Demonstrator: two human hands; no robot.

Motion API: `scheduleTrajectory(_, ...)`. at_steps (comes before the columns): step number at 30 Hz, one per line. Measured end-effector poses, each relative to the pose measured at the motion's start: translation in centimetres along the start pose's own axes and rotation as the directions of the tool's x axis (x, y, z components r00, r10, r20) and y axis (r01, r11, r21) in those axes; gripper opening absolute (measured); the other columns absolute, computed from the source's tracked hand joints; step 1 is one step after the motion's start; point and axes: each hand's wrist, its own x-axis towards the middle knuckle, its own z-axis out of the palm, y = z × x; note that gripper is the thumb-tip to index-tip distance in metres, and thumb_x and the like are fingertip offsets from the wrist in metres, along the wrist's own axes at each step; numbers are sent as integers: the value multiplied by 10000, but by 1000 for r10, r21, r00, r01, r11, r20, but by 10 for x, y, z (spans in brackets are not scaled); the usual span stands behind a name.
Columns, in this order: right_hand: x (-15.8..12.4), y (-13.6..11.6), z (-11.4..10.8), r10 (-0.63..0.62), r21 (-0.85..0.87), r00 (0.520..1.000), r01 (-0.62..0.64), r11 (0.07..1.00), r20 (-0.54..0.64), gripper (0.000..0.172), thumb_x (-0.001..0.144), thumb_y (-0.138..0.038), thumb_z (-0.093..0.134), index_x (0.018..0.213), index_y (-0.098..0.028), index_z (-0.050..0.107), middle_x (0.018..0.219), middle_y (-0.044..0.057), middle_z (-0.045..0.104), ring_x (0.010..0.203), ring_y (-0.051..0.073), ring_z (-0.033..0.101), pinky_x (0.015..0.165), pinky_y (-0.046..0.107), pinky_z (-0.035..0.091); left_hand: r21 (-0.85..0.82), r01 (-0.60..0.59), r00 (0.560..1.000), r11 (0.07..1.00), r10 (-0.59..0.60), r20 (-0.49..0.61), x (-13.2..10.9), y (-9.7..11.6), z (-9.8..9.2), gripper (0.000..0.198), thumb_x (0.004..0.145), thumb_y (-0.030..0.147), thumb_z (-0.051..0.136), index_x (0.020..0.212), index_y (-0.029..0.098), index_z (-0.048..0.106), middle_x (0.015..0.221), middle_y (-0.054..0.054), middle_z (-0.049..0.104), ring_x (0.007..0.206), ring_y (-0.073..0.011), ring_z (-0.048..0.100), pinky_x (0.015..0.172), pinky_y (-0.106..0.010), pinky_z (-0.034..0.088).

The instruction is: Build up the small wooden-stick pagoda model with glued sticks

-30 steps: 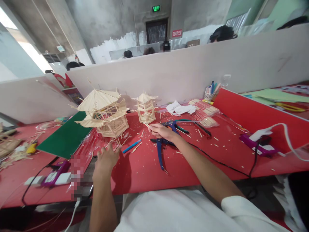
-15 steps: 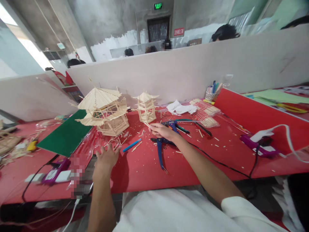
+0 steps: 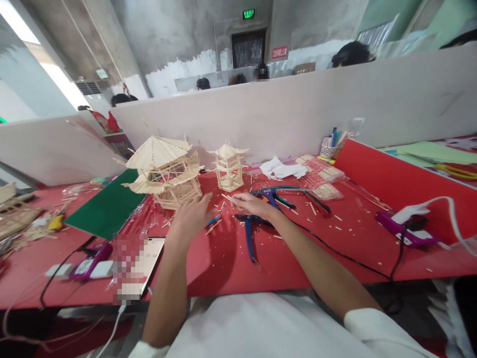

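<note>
My right hand (image 3: 251, 205) is closed in a pinch on thin wooden sticks (image 3: 226, 197), whose ends point left. My left hand (image 3: 189, 219) is over the table with fingers apart, and nothing shows in it. Just beyond it stands a large pavilion model made of sticks (image 3: 158, 154). A smaller stick tower (image 3: 228, 169) stands upright behind my right hand. A blue pen (image 3: 213, 220) lies partly hidden by my left hand. Blue-handled cutting pliers (image 3: 249, 238) lie below my right wrist, and a blue glue gun (image 3: 272, 195) lies beside it.
Stick offcuts litter the red table (image 3: 223, 273). Left are a green board (image 3: 108, 209), a phone (image 3: 151, 258) and a purple power strip (image 3: 89, 261). Right are bagged sticks (image 3: 324, 176), white tissue (image 3: 281, 169), a red board (image 3: 402, 184) and another power strip (image 3: 406, 231). A partition (image 3: 279, 109) stands behind.
My left hand has moved right and forward, from beside the phone to in front of the large pavilion, now partly covering the pen. My right hand keeps its pinch on the sticks. The view shifted slightly.
</note>
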Motion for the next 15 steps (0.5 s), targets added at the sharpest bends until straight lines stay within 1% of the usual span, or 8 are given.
scheduleTrajectory(2, 1, 3, -1, -5, -32, 1000, 4, 999, -23, 448, 879, -625, 564, 838, -181, 518, 588, -93, 340, 472, 57, 251, 452, 197, 202, -37, -152, 988, 988, 151, -22, 23, 12, -4, 463, 965, 399, 489, 1396, 232, 476, 1211, -118, 669, 1114, -259, 633, 932, -343, 469)
scheduleTrajectory(4, 4, 6, -3, -25, -76, 998, 20, 997, -65, 483, 859, -657, 563, 845, -176, 527, 592, -88, 352, 487, 65, 266, 468, 209, 213, -90, -257, 966, 962, 256, -16, 45, 18, -1, 360, 976, 345, 476, 1304, 229, 570, 1158, -101, 694, 1039, -224, 662, 903, -305, 474)
scheduleTrajectory(6, 6, 10, -6, -63, -125, 994, 52, 991, -86, 508, 850, -678, 548, 839, -170, 535, 595, -82, 359, 510, 75, 290, 498, 222, 236, -157, -336, 941, 929, 336, -33, 62, 18, 8, 292, 982, 289, 459, 1182, 212, 657, 1113, -92, 714, 1011, -203, 669, 893, -280, 474)
scheduleTrajectory(8, 8, 12, -9, -113, -188, 990, 95, 978, -88, 510, 859, -671, 528, 816, -163, 544, 615, -67, 394, 550, 88, 337, 543, 234, 271, -251, -428, 903, 868, 421, -84, 72, 14, 18, 281, 976, 238, 454, 1100, 210, 705, 1117, -75, 723, 1007, -186, 669, 898, -267, 474)
scheduleTrajectory(9, 9, 12, -9, -141, -227, 986, 119, 967, -87, 501, 867, -656, 522, 806, -160, 551, 630, -58, 418, 576, 97, 364, 567, 240, 287, -307, -465, 884, 830, 451, -120, 75, 10, 23, 286, 973, 224, 455, 1090, 213, 715, 1130, -68, 723, 1019, -179, 666, 911, -263, 471)
scheduleTrajectory(11, 9, 11, -10, -197, -304, 977, 163, 939, -87, 464, 892, -605, 506, 799, -155, 569, 660, -44, 455, 622, 111, 405, 609, 248, 310, -416, -479, 877, 773, 447, -179, 77, 3, 32, 274, 958, 231, 483, 1064, 207, 734, 1084, -66, 739, 975, -172, 675, 888, -257, 483)
scheduleTrajectory(13, 9, 9, -9, -235, -361, 967, 185, 914, -99, 418, 916, -546, 490, 810, -153, 586, 670, -39, 471, 642, 121, 424, 627, 250, 317, -498, -452, 891, 740, 402, -211, 78, -3, 39, 268, 946, 251, 505, 1049, 196, 745, 1019, -70, 751, 894, -168, 681, 837, -254, 498)
scheduleTrajectory(15, 8, 7, -8, -238, -396, 963, 171, 902, -126, 388, 929, -505, 479, 805, -153, 587, 656, -38, 464, 634, 124, 423, 615, 248, 312, -543, -423, 905, 725, 366, -216, 80, -10, 44, 263, 933, 265, 523, 1033, 188, 753, 992, -75, 752, 866, -170, 680, 820, -258, 505)
